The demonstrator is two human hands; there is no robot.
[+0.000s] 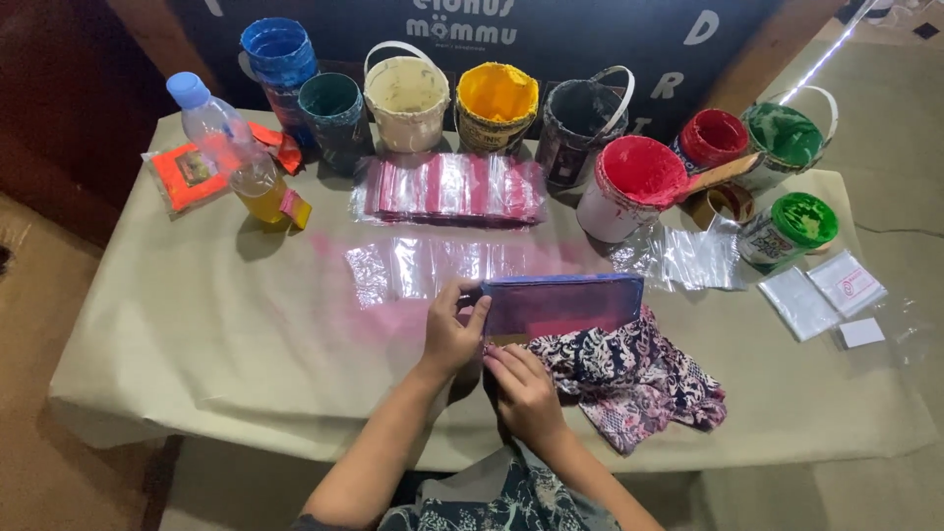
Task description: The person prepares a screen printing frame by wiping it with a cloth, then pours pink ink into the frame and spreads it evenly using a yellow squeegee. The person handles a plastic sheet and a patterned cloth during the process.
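A flat purple-blue rectangular block point(562, 304) stands on its edge near the table's front. My left hand point(450, 329) grips its left end with thumb and fingers. My right hand point(524, 391) rests just below it, fingers curled against its lower left corner and on a dark patterned cloth point(639, 379) that lies to the right. Behind the block a row of clear plastic bags point(433, 265) lies flat on a pink-stained patch of the table.
Open paint buckets line the back: blue point(280, 54), teal point(332, 103), cream point(406, 93), yellow point(497, 98), black point(585, 113), red point(639, 177), green point(787, 133). A plastic bottle point(231, 147) stands at left. More bags point(450, 189) and small packets point(824, 293) lie around.
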